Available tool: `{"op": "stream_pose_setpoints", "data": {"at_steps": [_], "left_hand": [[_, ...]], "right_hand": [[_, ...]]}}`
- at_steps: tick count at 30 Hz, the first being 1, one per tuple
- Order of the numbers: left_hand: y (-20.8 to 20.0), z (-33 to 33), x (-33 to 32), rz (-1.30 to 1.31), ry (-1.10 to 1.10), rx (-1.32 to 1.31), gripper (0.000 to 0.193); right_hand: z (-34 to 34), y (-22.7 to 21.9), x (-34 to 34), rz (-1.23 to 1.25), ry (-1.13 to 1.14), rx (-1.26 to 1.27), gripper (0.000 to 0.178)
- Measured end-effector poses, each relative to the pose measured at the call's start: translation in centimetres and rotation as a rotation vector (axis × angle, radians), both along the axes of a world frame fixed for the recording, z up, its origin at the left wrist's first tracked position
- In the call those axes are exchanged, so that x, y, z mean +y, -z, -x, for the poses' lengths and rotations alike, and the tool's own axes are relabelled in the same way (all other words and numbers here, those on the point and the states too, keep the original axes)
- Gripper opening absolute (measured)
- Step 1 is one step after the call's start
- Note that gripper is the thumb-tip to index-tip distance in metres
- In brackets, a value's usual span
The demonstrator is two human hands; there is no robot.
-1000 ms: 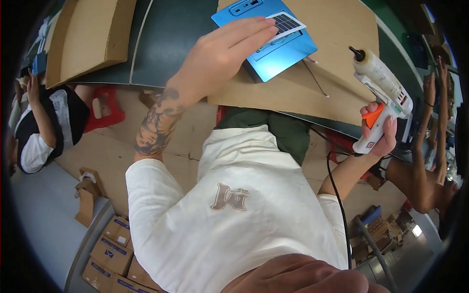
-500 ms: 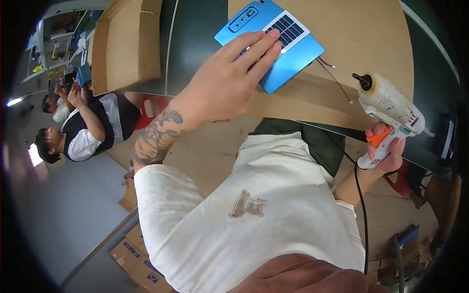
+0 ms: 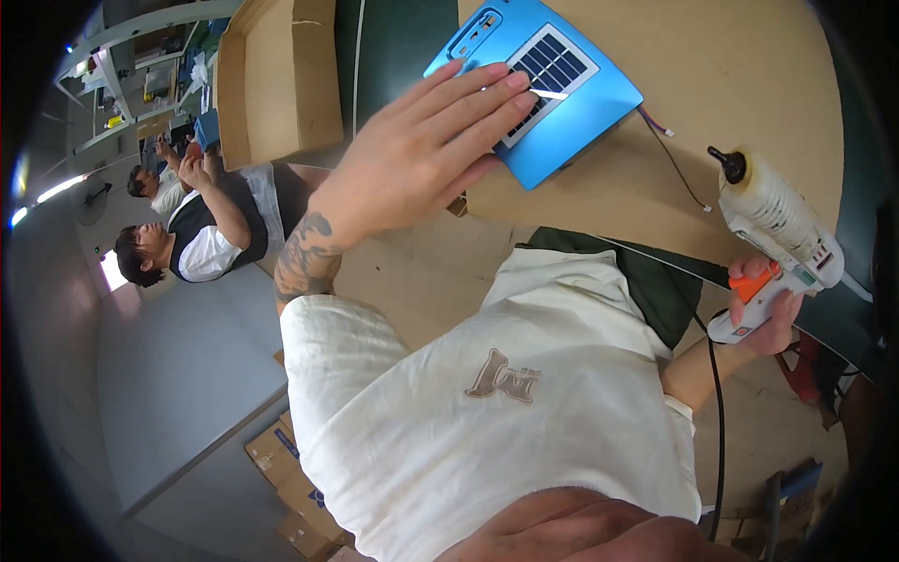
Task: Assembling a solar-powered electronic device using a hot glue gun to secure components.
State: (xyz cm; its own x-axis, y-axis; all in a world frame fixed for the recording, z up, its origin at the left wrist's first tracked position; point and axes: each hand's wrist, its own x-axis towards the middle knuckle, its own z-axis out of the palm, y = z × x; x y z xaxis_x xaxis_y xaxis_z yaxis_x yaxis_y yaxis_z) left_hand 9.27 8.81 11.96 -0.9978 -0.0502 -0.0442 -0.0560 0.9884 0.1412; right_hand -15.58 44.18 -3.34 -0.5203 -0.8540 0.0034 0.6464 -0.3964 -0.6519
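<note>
Cardboard-topped bench [image 3: 749, 84]: blue solar-panel housing [image 3: 538, 80] is pinned flat by the left hand [image 3: 421, 159], fingers spread. Probably light, rigid, glass fragile, so best gripped by its edges. Right of it, a glue gun [image 3: 773, 234] is clenched in the right hand [image 3: 773, 323].

This is an assembly workshop. A brown cardboard-covered table [image 3: 749, 84] carries an open cardboard box [image 3: 281, 80] to the left of the hands. Stacked cardboard cartons [image 3: 295, 478] sit on the grey floor below, and beyond them other seated workers [image 3: 201, 234] face metal shelving [image 3: 131, 56].
</note>
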Motion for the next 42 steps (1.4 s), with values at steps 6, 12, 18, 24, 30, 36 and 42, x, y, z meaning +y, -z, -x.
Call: {"op": "stream_pose_setpoints", "data": {"at_steps": [6, 12, 18, 24, 30, 36, 42], "left_hand": [[-0.8, 1.3, -2.6, 0.160, 0.189, 0.008, 0.069], [-3.3, 6.9, -7.4, 0.229, 0.678, 0.065, 0.069], [-0.7, 5.3, -7.7, 0.015, 0.439, -0.109, 0.081], [1.2, 4.1, -5.2, 0.053, 0.313, -0.027, 0.079], [1.9, 4.7, -4.5, -0.288, 0.014, 0.177, 0.088], [6.7, 4.3, -5.6, -2.266, -0.325, 0.398, 0.050], [8.1, 7.8, -3.4, -2.568, -0.369, 0.320, 0.047]], "right_hand": [[-0.3, -0.5, -0.7, -0.022, 0.023, -0.069, 0.054], [-0.2, -0.1, -0.7, -0.083, 0.171, -0.009, 0.051], [-0.3, -0.4, 0.3, -0.009, 0.037, -0.044, 0.046], [-0.9, -1.1, -1.6, -0.005, 0.045, -0.043, 0.052], [-0.9, -1.0, -1.9, 0.050, 0.104, -0.054, 0.048], [-1.4, -1.7, -0.5, 0.268, 0.094, -0.071, 0.052], [-2.6, -8.5, -1.9, 0.131, 0.181, 0.055, 0.057]]}}
